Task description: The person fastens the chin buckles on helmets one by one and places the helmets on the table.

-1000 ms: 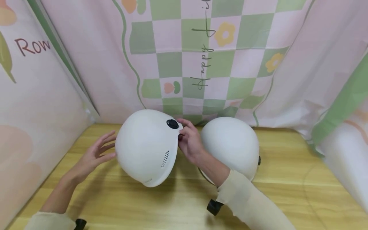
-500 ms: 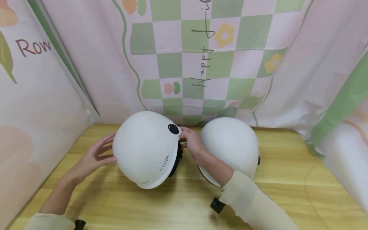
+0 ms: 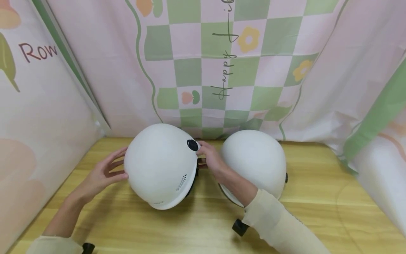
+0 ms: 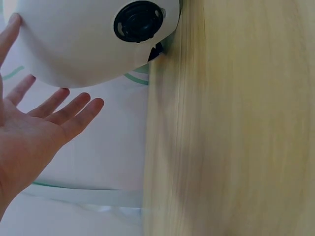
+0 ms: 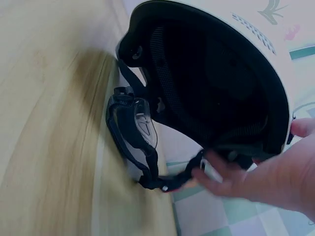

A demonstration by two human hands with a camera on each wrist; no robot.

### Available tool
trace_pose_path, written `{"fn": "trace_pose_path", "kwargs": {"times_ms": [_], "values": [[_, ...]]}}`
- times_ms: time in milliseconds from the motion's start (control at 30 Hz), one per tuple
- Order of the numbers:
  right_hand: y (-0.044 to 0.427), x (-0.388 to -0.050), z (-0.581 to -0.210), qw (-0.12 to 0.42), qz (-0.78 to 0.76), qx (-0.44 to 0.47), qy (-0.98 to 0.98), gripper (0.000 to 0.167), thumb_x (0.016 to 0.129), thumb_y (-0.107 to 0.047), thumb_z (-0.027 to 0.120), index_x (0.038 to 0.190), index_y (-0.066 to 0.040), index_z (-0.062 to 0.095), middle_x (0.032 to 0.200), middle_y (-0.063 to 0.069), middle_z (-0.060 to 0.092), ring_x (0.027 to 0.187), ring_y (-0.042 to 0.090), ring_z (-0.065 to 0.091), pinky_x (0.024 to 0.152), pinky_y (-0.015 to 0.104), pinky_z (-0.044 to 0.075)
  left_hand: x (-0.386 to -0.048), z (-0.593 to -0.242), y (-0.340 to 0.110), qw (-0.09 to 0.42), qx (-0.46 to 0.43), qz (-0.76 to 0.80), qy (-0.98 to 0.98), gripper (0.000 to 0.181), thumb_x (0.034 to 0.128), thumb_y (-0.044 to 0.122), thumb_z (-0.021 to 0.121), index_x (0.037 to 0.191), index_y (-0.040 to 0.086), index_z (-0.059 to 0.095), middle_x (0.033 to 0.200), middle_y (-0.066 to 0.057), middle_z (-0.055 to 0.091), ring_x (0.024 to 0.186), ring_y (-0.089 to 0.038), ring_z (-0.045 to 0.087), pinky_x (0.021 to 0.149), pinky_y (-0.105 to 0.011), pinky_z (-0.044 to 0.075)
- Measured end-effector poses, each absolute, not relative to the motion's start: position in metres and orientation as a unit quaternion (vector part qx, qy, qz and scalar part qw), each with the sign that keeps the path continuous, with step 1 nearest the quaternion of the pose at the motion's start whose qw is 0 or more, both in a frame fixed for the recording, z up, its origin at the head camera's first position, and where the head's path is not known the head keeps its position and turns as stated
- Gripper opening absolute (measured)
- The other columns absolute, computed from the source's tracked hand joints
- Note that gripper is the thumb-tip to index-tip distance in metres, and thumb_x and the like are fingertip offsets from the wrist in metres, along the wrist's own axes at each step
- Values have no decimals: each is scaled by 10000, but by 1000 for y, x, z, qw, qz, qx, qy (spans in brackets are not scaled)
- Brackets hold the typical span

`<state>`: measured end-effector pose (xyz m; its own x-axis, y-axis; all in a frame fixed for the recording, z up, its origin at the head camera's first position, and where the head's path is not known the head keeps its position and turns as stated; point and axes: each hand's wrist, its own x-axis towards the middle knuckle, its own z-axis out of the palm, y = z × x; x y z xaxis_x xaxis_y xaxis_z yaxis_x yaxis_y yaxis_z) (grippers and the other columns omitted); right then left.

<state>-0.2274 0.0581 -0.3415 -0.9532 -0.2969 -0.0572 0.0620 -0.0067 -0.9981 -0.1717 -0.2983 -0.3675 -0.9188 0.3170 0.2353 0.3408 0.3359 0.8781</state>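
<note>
A: Where is the helmet?

B: One white helmet (image 3: 155, 162) sits tilted between a person's two hands, left of centre over a wood-grain table (image 3: 333, 218). Whether its lower edge touches the table cannot be told. A second white helmet (image 3: 253, 155) stands on the table, to its right. Patterned cloth (image 3: 250, 70) hangs behind.

A: What are the fingers doing?

B: The left hand (image 3: 99, 174) has its fingers spread apart, tips at the shell's outer side, not wrapped around anything. The right hand (image 3: 210, 157) pinches the rim (image 3: 180, 197) beside a round black fitting (image 3: 192, 145), thumb outside and other fingers beneath. In the right wrist view those fingers blur near a black strap (image 5: 152, 183); whether they grip it too cannot be told.

A: How would it handle?

B: The shell looks hard and stiff, likely fairly light for its bulk. Its smooth, rounded outside offers little to hook onto, so flat fingertips there would probably steady it better than lift it. The rim seems the surest hold, with thumb outside and fingers in the dark hollow (image 5: 216, 78). The strap is soft and dangles in a loop, so it could swing or snag. The shell seems sturdy, though its pale finish might scuff.
</note>
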Motion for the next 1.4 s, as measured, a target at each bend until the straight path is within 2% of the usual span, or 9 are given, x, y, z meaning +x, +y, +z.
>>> {"fn": "trace_pose_path", "kwargs": {"times_ms": [167, 333, 433, 667, 733, 867, 967, 1233, 1400], "values": [[53, -228, -349, 142, -747, -86, 643, 456, 946, -136, 457, 1375, 18, 450, 1179, 105, 595, 840, 114, 607, 711, 254, 524, -174, -369, -295, 5, -202, -537, -819, 778, 974, 12, 700, 1637, 147, 315, 1630, -211, 316, 1343, -127, 492, 958, -263, 536], [54, -230, -355, 152, -734, -85, 657, 659, 1004, -233, 566, 1586, -86, 296, 1427, 215, 474, 1111, 255, 613, 895, 373, 549, -175, -372, -295, 6, -206, -538, -818, 782, 974, -1, 693, 1638, 157, 313, 1590, -164, 376, 1302, -43, 505, 949, -267, 541], [56, -232, -357, 160, -731, -100, 655, 737, 987, -221, 634, 1617, -123, 265, 1456, 243, 460, 1188, 306, 605, 972, 448, 531, -175, -372, -295, 4, -205, -539, -817, 781, 979, 1, 685, 1642, 165, 306, 1583, -157, 380, 1294, -16, 499, 943, -269, 544], [62, -232, -359, 159, -690, -124, 695, 777, 954, -199, 708, 1619, -137, 313, 1416, 272, 500, 1163, 336, 629, 1002, 480, 534, -173, -369, -295, -21, -192, -544, -816, 792, 1000, 37, 662, 1659, 197, 252, 1609, -258, 297, 1371, -564, 406, 946, -398, 544], [63, -230, -359, 155, -671, -130, 713, 791, 932, -190, 741, 1612, -153, 338, 1408, 269, 490, 1177, 351, 609, 1007, 478, 530, -173, -370, -296, -40, -186, -557, -808, 790, 1013, 48, 642, 1665, 208, 225, 1607, -290, 273, 1346, -543, 456, 948, -427, 541], [65, -226, -360, 155, -643, -136, 738, 846, 901, -191, 797, 1615, -201, 343, 1448, 248, 447, 1240, 376, 548, 1027, 498, 507, -172, -372, -299, -73, -169, -587, -789, 782, 1030, 57, 612, 1669, 213, 189, 1587, -337, 263, 1260, -266, 608, 946, -397, 553], [65, -224, -361, 151, -619, -142, 758, 922, 868, -210, 843, 1629, -244, 323, 1503, 234, 385, 1329, 408, 463, 1061, 545, 466, -174, -373, -300, -78, -164, -594, -784, 777, 1028, 59, 616, 1667, 200, 197, 1579, -353, 266, 1212, -131, 622, 939, -379, 562], [65, -219, -364, 138, -594, -156, 777, 985, 803, -236, 913, 1621, -253, 365, 1586, 152, 371, 1357, 395, 467, 1051, 544, 471, -177, -372, -297, -53, -154, -571, -804, 740, 1016, 71, 633, 1650, 157, 261, 1585, -310, 321, 1341, -477, 467, 939, -384, 546], [66, -218, -367, 144, -610, -156, 763, 968, 814, -183, 909, 1618, -271, 377, 1606, 96, 377, 1359, 420, 499, 1002, 516, 528, -178, -369, -293, -38, -148, -552, -820, 756, 1000, 88, 672, 1644, 149, 281, 1589, -291, 347, 1352, -527, 435, 963, -513, 506]]}}
